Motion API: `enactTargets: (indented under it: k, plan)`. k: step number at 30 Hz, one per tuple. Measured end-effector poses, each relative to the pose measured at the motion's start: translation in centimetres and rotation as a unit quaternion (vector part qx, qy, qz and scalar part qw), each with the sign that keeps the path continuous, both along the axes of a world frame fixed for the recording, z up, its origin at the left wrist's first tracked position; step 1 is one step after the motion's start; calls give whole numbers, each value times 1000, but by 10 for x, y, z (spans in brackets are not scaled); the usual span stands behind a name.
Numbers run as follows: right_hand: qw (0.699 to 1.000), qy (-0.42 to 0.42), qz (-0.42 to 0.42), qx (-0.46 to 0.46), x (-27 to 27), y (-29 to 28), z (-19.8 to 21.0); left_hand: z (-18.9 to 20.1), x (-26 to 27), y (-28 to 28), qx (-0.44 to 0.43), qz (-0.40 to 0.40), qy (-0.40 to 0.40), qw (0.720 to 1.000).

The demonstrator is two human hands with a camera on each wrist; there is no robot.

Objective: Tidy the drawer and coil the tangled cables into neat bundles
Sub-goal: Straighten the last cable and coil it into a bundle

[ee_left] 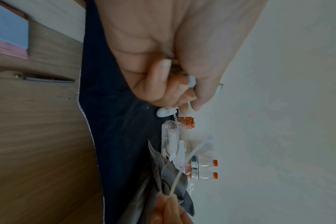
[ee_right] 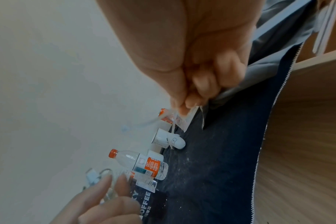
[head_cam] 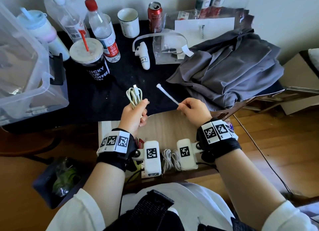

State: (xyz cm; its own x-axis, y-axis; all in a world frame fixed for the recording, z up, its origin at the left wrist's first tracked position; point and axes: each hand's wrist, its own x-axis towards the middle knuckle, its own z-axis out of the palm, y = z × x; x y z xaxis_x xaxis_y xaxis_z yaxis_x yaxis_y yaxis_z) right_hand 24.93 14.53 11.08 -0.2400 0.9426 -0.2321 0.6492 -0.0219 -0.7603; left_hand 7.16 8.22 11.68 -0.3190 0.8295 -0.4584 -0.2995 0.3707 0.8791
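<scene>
Presently a pale greenish-white cable (head_cam: pixel 134 96), folded into long loops with its plug uppermost, is gripped by the left hand (head_cam: pixel 133 115). A white zip tie (head_cam: pixel 167 93) is pinched by the right hand (head_cam: pixel 195 110), just right of the cable, above the open wooden drawer (head_cam: pixel 165 127).

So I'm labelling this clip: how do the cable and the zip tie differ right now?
The cable is folded into loops, gripped in the left hand's fist; the zip tie is one straight thin strip, pinched at its end by the right hand. Both are whitish and held above the table, apart.
</scene>
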Motion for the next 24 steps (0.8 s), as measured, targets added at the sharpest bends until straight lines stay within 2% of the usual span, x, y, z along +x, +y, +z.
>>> enactTargets:
  k: [4, 7, 11, 16, 21, 24]
  plan:
    - [1000, 4, 16, 7, -3, 3, 5, 9, 5, -4, 16, -126, -17, 992]
    - [997, 42, 67, 11, -12, 1, 14, 14, 11, -2, -26, -203, -30, 978]
    - [990, 90, 111, 11, -13, -1, 18, 16, 12, -2, -57, -218, -71, 972]
    - [987, 81, 137, 16, -9, 1, 18, 20, 10, -2, -57, -222, -139, 963]
    - [980, 67, 187, -16, -10, -2, 21, 26, 12, -1, -44, -219, -190, 956]
    - [977, 83, 192, -36, -12, -5, 22, 27, 10, -1, -38, -221, -195, 955]
